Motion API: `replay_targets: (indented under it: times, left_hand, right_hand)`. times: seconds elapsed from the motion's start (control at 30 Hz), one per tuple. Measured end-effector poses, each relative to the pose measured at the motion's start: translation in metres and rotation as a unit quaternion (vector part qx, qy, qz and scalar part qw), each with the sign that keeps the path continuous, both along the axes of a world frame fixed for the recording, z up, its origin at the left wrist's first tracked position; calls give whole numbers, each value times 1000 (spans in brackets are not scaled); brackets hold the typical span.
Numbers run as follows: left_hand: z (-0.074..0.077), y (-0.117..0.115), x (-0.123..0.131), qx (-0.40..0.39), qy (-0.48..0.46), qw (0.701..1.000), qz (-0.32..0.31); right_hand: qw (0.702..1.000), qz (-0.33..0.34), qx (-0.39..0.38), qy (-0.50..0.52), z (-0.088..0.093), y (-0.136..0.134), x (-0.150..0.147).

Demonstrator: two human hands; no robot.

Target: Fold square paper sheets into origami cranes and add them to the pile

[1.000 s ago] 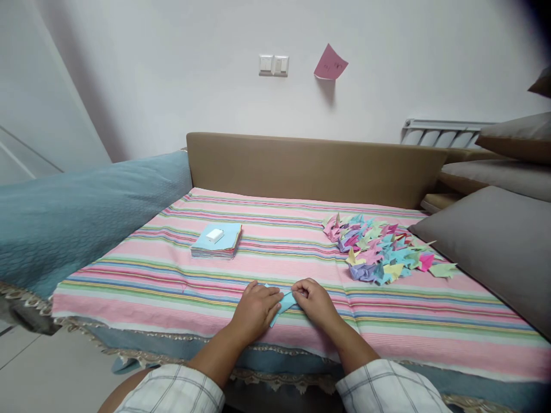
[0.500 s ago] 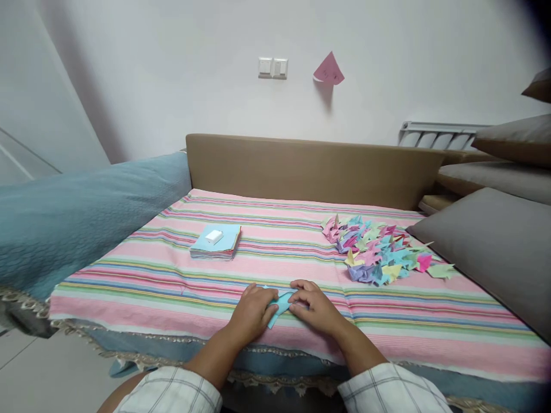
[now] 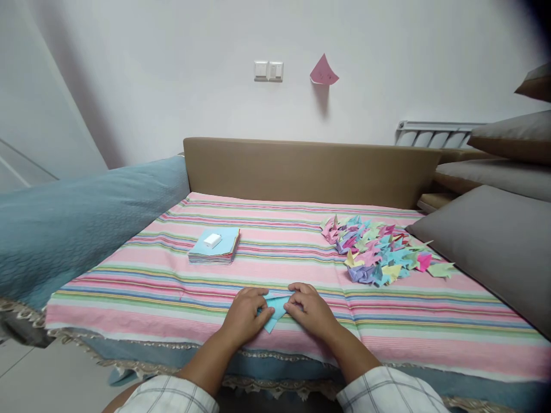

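A light blue folded paper [image 3: 276,308] lies on the striped cloth near the front edge, one pointed corner toward me. My left hand [image 3: 247,312] grips its left side, with the thumb on top and the fingers curled at the far edge. On the right side, my right hand [image 3: 310,308] holds the same paper between thumb and fingers. Further back on the left sits a stack of coloured paper sheets [image 3: 215,258] with a small white block [image 3: 212,240] on top. A heap of folded paper pieces [image 3: 379,249] in many colours lies to the right.
Grey cushions [image 3: 491,229] are piled at the right. A blue padded armrest [image 3: 94,212] borders the left, and a brown backrest [image 3: 310,172] stands behind the striped cloth [image 3: 284,229]. A pink paper [image 3: 323,72] hangs on the wall beside switches [image 3: 268,71].
The blue paper now shows a wider surface between my hands, with its front corner slightly lower. My left hand has moved a little left and toward me. The camera view has shifted slightly.
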State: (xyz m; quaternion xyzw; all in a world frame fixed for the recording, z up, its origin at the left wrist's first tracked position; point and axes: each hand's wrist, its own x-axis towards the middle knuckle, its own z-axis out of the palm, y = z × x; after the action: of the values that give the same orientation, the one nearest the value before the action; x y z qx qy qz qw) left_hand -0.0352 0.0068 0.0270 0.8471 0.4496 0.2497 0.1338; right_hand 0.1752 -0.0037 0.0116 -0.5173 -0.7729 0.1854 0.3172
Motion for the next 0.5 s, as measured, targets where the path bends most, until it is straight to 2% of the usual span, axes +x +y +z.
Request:
replay_targets:
  times: [0.17,0.33,0.5]
  left_hand:
    - [-3,0,1,17,21,999,26]
    - [-8,0,6,46,0,998,40]
    - [-5,-1,7,10,-22,999,49]
  right_hand:
    - [999,-22,20,-15,-2,-1,-5]
    - [998,-47,38,-8,-2,0,-6]
    - [998,-53,33,-13,-1,1,-6]
